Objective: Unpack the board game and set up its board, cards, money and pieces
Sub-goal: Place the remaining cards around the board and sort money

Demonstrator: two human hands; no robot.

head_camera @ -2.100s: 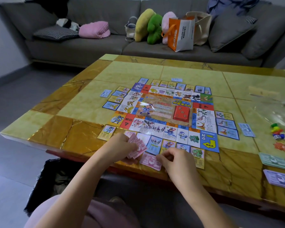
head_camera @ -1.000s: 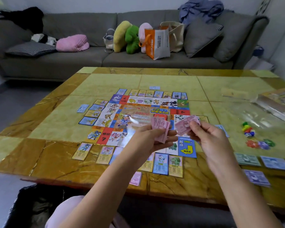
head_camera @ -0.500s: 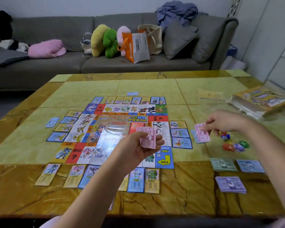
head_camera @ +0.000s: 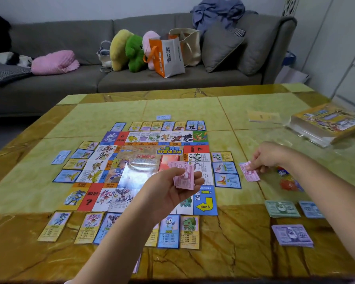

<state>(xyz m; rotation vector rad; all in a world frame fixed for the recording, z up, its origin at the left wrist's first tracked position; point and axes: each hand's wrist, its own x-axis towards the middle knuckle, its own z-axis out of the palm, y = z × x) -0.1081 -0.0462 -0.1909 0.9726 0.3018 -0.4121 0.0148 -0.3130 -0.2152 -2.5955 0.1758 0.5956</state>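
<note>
Soft dim light, white glare on the board [head_camera: 135, 171], edges bowed.

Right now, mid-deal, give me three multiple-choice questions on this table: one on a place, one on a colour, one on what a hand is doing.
1. The single pink bill that the right hand pinches is where? A left of the board; B right of the board; C beyond its far edge.
2. The money pile nearest you on the right of the table is: A purple; B green; C yellow.
3. The left hand: A lies flat, empty; B grips a bunch of pink bills; C presses on the board.
Answers: 1 B, it sits past the board's right side. 2 A, the green pile lies farther back. 3 B, its fingers curl round them.
</note>
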